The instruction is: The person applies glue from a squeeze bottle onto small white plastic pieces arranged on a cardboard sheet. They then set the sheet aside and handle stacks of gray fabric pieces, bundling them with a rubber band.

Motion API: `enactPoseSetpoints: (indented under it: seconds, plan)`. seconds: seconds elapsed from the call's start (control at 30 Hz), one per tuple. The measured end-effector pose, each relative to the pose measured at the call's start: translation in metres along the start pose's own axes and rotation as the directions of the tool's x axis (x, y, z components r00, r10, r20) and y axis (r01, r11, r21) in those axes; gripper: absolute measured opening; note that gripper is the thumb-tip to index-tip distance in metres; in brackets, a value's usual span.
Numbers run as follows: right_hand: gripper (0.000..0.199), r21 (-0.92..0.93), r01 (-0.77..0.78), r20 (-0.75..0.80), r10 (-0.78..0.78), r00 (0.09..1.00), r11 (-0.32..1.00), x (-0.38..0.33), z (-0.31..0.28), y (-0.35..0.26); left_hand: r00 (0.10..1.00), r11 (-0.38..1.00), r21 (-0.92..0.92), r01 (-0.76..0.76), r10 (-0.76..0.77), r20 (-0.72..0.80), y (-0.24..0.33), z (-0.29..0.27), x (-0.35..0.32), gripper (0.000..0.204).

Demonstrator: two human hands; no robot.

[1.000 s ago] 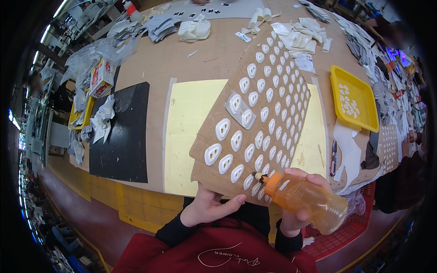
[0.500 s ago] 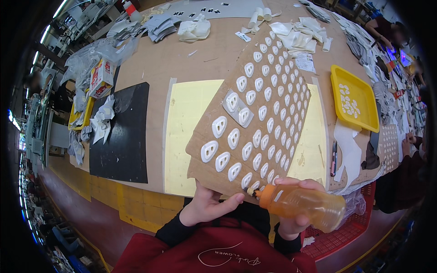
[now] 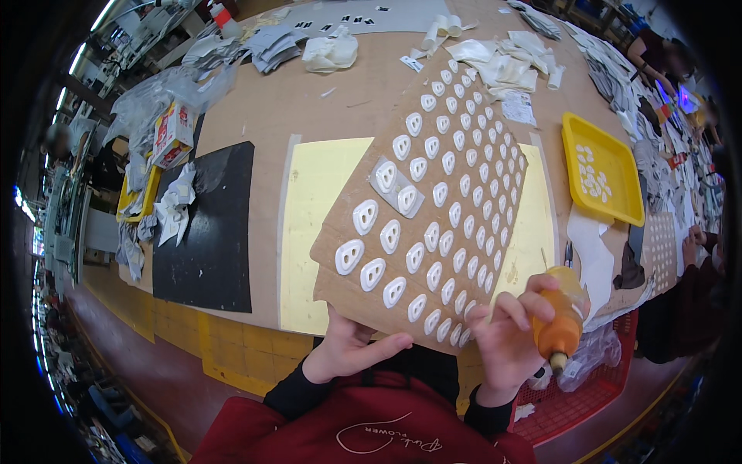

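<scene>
A brown cardboard sheet (image 3: 363,298) reaches from my lap side over the table, covered with rows of white, rounded-triangular plastic pieces (image 3: 372,274), each with two holes. Two of these pieces sit on a clear backing patch (image 3: 418,203) near the sheet's left edge. My left hand (image 3: 352,344) grips the near edge from below, its fingers hidden under the cardboard and its thumb stretched along the edge. Beside the sheet's near right corner, my right hand (image 3: 510,336) holds a squeeze bottle (image 3: 558,332) with an orange top, its nozzle pointing down and away from the cardboard.
Under the sheet lies yellow paper (image 3: 309,232) taped to the table; a black mat (image 3: 216,240) is left of it. A yellow tray (image 3: 572,158) with white pieces and a pen (image 3: 569,254) lie to the right. Below the table edge stands a red basket (image 3: 595,414). Co-workers are at far right.
My right hand has swung the bottle rightward, off the sheet's near edge, and turned its nozzle downward. The cardboard has shifted slightly left and nearer. My left hand keeps its grip.
</scene>
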State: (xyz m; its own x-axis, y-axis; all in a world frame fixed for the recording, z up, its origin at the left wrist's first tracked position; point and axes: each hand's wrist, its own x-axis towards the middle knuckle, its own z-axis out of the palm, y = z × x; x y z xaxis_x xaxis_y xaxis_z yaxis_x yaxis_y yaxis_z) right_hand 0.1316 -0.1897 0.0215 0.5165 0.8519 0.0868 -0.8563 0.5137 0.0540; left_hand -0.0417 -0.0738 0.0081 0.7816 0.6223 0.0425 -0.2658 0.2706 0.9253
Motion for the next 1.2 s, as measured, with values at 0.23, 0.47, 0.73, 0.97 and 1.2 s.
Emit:
enactPoseSetpoints:
  seconds: [0.23, 0.47, 0.73, 0.97, 1.2]
  plan:
    - [0.077, -0.068, -0.201, 0.004, 0.201, 0.979, 0.977, 0.002, 0.007, 0.010, 1.000, 0.999, 0.050, 0.001, -0.002, 0.018, 0.002, 0.002, -0.001, 0.046]
    - [0.075, -0.089, -0.160, -0.035, 0.158, 0.987, 0.983, 0.003, 0.005, 0.013, 1.000, 0.994, 0.113, -0.005, 0.003, 0.020, 0.002, 0.001, -0.002, 0.044]
    - [0.072, -0.125, -0.109, -0.124, 0.094, 0.988, 0.986, 0.004, 0.010, 0.013, 1.000, 0.997, 0.079, -0.011, 0.010, 0.008, 0.000, 0.001, -0.002, 0.045]
    - [0.070, -0.104, -0.106, -0.166, 0.088, 0.982, 0.989, 0.003, 0.009, 0.007, 1.000, 0.997, 0.080, -0.010, 0.011, -0.007, -0.001, 0.000, -0.001, 0.045]
    - [0.070, -0.279, -0.039, -0.232, -0.028, 0.972, 0.960, -0.014, 0.013, -0.001, 0.998, 0.994, 0.098, 0.057, -0.054, -0.032, 0.003, -0.002, -0.002, 0.043]
